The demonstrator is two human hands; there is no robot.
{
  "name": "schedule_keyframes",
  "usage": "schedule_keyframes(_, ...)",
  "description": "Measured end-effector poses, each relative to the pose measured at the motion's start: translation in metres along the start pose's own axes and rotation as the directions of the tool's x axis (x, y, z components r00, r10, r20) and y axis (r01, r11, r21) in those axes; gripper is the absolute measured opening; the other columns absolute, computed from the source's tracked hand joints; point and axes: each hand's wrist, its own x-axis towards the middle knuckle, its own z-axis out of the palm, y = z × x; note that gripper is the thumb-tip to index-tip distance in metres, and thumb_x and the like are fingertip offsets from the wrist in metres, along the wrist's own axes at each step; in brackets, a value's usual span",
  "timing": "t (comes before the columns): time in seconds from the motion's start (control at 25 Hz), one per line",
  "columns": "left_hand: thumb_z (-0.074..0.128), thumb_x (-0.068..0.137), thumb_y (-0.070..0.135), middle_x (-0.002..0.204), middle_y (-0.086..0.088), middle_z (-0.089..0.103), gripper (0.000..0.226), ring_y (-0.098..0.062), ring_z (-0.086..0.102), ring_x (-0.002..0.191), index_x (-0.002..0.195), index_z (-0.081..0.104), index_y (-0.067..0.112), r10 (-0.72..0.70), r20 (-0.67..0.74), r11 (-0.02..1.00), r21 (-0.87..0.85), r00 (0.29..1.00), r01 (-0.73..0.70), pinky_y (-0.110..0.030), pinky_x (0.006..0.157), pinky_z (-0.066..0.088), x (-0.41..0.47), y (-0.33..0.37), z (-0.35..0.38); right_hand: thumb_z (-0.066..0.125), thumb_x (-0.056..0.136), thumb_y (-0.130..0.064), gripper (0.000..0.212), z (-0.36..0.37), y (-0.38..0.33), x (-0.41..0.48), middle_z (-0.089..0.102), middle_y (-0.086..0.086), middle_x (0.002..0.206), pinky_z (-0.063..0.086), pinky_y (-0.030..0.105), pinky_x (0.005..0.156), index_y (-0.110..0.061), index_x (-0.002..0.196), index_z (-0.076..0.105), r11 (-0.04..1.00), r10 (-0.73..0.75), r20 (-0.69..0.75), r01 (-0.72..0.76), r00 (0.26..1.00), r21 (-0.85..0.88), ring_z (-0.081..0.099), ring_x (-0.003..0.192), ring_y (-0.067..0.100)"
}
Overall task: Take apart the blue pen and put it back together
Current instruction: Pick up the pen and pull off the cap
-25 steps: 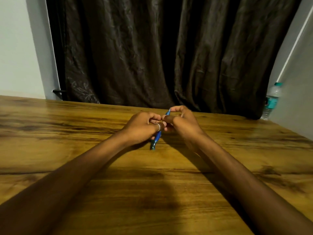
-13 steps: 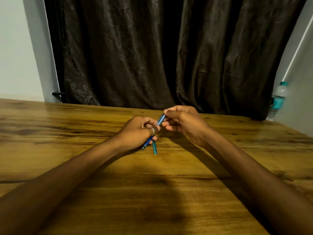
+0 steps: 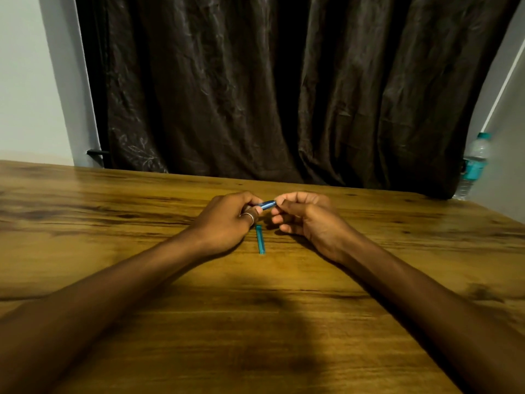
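Note:
My left hand (image 3: 227,220), with a ring on one finger, grips the blue pen barrel (image 3: 266,205); only its short right end shows past my fingers. Fingertips of my right hand (image 3: 305,216) pinch that exposed end of the barrel. Both hands hover just above the wooden table (image 3: 255,308). A teal pen cap (image 3: 260,239) lies loose on the table between and just in front of the hands, pointing toward me. The rest of the pen is hidden inside my left fist.
A dark brown curtain (image 3: 270,89) hangs behind the table's far edge. A plastic water bottle (image 3: 473,166) with a teal label stands at the far right by the wall.
The teal cap came off the pen and now lies on the table. The pen turned from a diagonal to nearly level, and the view shifted slightly.

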Motion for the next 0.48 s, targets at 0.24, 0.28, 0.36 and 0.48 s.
schedule_keyframes(0.24,0.056,0.1,0.03,0.098,0.015,0.065,0.02,0.002,0.058,0.083,0.117,0.066,0.028,0.115,-0.068,0.984,0.142,0.991,-0.105,-0.017,0.062,0.041,-0.0052,-0.004,0.0072,0.059,0.099,-0.006,0.01,0.0013,0.0053,0.0008,0.073,0.01,0.086,0.057,0.022,0.06,-0.003,0.102,0.068,0.998,-0.019,-0.028,0.018,0.999,-0.06,0.069,0.069,0.011)
schedule_keyframes(0.28,0.056,0.1,0.029,0.098,0.015,0.065,0.019,0.002,0.058,0.083,0.116,0.066,0.027,0.125,-0.074,0.983,0.148,0.989,-0.113,-0.017,0.063,0.041,-0.0054,-0.0035,0.0071,0.059,0.099,-0.006,0.01,0.0015,0.0053,0.0003,0.072,0.009,0.084,0.057,0.022,0.06,-0.002,0.102,0.068,0.998,-0.024,-0.038,0.021,0.999,-0.055,0.069,0.068,0.011)
schedule_keyframes(0.36,0.055,0.1,0.029,0.098,0.013,0.065,0.019,0.0,0.059,0.083,0.116,0.067,0.026,0.118,-0.087,0.982,0.156,0.989,-0.103,-0.022,0.065,0.046,-0.0063,-0.0032,0.0063,0.057,0.1,-0.006,0.012,0.0016,0.0058,0.0001,0.071,0.008,0.083,0.056,0.022,0.06,-0.001,0.105,0.067,0.999,-0.028,-0.071,0.025,0.997,-0.035,0.067,0.067,0.01)
schedule_keyframes(0.48,0.055,0.1,0.03,0.102,0.008,0.07,0.022,-0.007,0.062,0.088,0.119,0.067,0.024,0.092,-0.112,0.983,0.171,0.989,-0.072,-0.032,0.073,0.053,-0.0079,-0.0013,0.0047,0.055,0.1,-0.006,0.017,-0.0017,0.0031,0.0002,0.07,0.009,0.084,0.055,0.022,0.06,0.001,0.111,0.066,1.0,0.003,-0.125,0.0,0.992,0.026,0.067,0.068,0.011)
